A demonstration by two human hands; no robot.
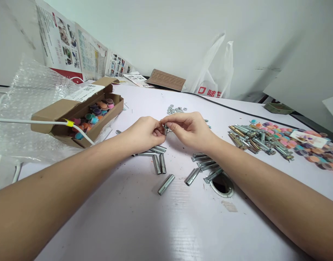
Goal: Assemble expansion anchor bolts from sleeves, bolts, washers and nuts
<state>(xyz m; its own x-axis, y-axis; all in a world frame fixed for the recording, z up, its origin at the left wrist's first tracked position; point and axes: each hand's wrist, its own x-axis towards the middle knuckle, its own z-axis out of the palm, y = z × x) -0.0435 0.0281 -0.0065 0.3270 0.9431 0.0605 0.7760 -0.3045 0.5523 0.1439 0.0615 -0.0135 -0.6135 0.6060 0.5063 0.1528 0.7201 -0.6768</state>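
Note:
My left hand [143, 132] and my right hand [188, 129] meet at the middle of the white table [155, 224]. Both are closed in a pinch on one small metal part [165, 129] held between the fingertips. Just below the hands lie several loose metal sleeves [159, 163] and, to the right, several bolts [207, 167]. A small heap of nuts [176, 108] sits behind the hands.
An open cardboard box [74, 108] of coloured caps stands at the left on bubble wrap [27, 98], crossed by a white cable [33, 122]. A pile of assembled anchors [257, 139] and coloured caps [313, 150] lies at the right. A round cable hole [223, 185] is near my right forearm.

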